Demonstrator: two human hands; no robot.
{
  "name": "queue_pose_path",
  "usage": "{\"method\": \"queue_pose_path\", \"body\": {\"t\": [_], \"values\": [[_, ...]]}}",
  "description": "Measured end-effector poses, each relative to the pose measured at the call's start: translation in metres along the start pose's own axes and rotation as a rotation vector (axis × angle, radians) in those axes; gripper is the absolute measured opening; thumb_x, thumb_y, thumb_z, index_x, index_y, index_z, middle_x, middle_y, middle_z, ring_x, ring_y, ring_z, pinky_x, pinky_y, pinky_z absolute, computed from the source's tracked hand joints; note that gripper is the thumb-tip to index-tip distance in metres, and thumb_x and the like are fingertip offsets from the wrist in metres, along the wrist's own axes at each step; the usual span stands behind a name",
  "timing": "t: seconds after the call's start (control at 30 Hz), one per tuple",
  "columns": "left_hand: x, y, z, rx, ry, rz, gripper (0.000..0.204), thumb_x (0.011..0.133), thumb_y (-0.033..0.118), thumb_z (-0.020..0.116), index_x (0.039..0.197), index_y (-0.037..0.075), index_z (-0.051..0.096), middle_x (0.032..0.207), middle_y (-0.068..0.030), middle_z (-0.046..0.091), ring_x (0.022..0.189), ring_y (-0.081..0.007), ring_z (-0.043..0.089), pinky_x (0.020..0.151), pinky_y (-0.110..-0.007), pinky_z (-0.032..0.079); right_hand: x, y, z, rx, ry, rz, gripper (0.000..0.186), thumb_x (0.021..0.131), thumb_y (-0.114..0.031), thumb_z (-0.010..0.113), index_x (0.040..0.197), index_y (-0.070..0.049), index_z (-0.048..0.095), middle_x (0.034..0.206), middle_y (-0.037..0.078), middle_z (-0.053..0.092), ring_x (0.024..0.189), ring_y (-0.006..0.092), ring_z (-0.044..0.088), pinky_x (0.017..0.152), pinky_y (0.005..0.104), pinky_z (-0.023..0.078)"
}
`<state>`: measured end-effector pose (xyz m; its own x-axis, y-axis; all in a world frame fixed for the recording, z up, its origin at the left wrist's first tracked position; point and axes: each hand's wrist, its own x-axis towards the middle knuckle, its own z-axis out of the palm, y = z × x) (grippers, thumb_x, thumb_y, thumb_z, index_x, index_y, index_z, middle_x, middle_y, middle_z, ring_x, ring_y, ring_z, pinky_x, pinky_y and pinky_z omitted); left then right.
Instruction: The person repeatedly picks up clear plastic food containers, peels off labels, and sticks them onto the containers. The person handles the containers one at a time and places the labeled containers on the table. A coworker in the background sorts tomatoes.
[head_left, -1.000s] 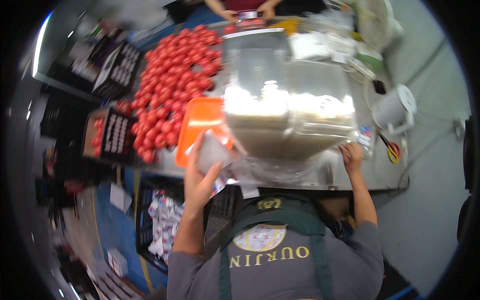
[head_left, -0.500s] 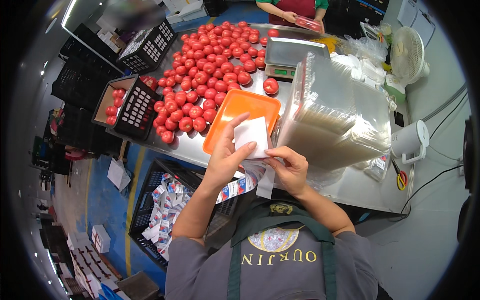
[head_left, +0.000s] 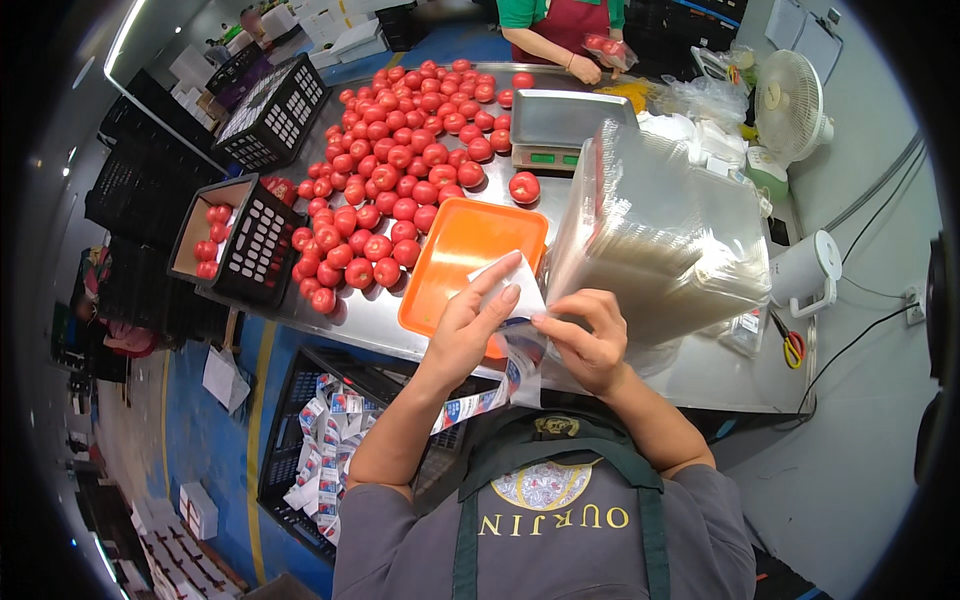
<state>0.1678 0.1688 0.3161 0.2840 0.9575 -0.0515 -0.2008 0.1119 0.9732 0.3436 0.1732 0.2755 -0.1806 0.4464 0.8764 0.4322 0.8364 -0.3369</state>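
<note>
Over the orange tray (head_left: 480, 225), my left hand (head_left: 462, 328) grips a small white piece of label paper (head_left: 521, 291) between thumb and fingers. My right hand (head_left: 590, 338) pinches the lower right corner of that paper, its fingers curled. From below my hands a printed label strip (head_left: 470, 406) hangs down and leads left, where a heap of folded label strips (head_left: 335, 445) fills a black crate (head_left: 283, 432) on the floor. My fingertips hide part of the strip's upper end.
Many tomatoes (head_left: 385, 178) spread over the steel table behind the tray. A scale (head_left: 570, 125) and a tall stack of clear plastic trays (head_left: 670, 230) stand right. A crate of tomatoes (head_left: 262, 245) sits left. Red-handled scissors (head_left: 792, 345) lie right. A co-worker (head_left: 562, 40) stands across the table.
The white paper has tilted and dropped slightly in my fingers. The strip beneath hangs differently. Across the table, the co-worker's hand and red package have shifted. The whole view has moved a little.
</note>
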Motion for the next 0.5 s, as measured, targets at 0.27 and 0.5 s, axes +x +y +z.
{"method": "queue_pose_path", "body": {"t": [0.27,0.5], "values": [[0.018,-0.006,0.012,0.01,0.079,0.019,0.051,0.089,0.01,0.053,0.135,-0.001,0.034,0.123,-0.0094,0.047,0.111,-0.013,0.047,0.094,-0.026,0.037,0.002,-0.002,-0.034,0.129,-0.128,-0.174,0.017,0.068,-0.009,0.061,0.085,-0.004,0.062,0.088,0.007,0.064,0.083,0.0213,0.061,0.07,0.0337,0.049],[0.027,-0.003,0.018,0.007,0.203,0.107,0.058,0.083,-0.003,0.051,0.136,-0.004,0.028,0.129,-0.0128,0.041,0.112,-0.0169,0.047,0.094,-0.028,0.039,0.018,-0.006,-0.131,0.728,0.132,0.126,0.015,0.073,0.01,0.062,0.083,-0.001,0.059,0.084,0.012,0.063,0.077,0.0252,0.062,0.068,0.0341,0.052]]}}
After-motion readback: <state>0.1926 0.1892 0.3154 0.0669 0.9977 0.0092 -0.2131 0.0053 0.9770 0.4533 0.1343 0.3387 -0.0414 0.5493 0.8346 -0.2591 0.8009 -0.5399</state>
